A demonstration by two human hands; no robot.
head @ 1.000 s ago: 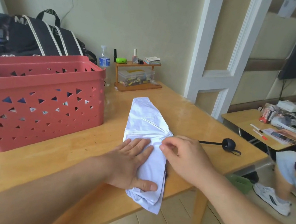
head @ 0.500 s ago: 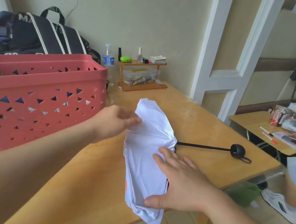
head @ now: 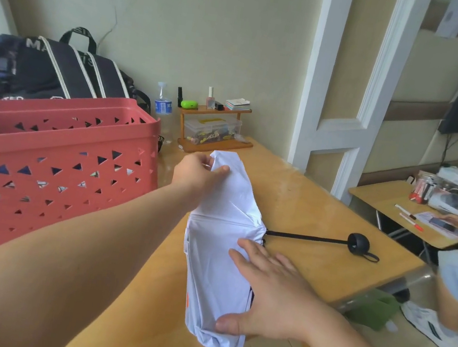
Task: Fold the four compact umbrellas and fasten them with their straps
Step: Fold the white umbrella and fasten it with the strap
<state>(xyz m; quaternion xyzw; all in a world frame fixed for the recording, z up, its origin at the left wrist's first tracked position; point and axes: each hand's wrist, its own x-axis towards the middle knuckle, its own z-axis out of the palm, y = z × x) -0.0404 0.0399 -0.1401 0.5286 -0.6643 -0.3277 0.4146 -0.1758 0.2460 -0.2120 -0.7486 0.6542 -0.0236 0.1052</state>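
One white compact umbrella [head: 218, 249] is lying on the wooden table [head: 319, 217] at the centre of the frame, its flattened canopy running from the near table edge, where the lower end is hanging over, toward the upper middle. Its black shaft [head: 304, 237] is sticking out sideways to the right and ending in a round black handle [head: 356, 244] with a wrist loop.

Nearest, the right hand [head: 268, 293] is lying palm down on the lower canopy, fingers straight and slightly spread, thumb stretched along the fabric's lower edge. Farther up, the left hand [head: 199, 173], at the end of an outstretched forearm, is pinching the canopy's far tip between thumb and fingers.

Left of it, a red perforated basket [head: 51, 169] is standing on the table, with a black bag [head: 52, 70] behind it and a small wooden shelf [head: 213, 129] against the wall.
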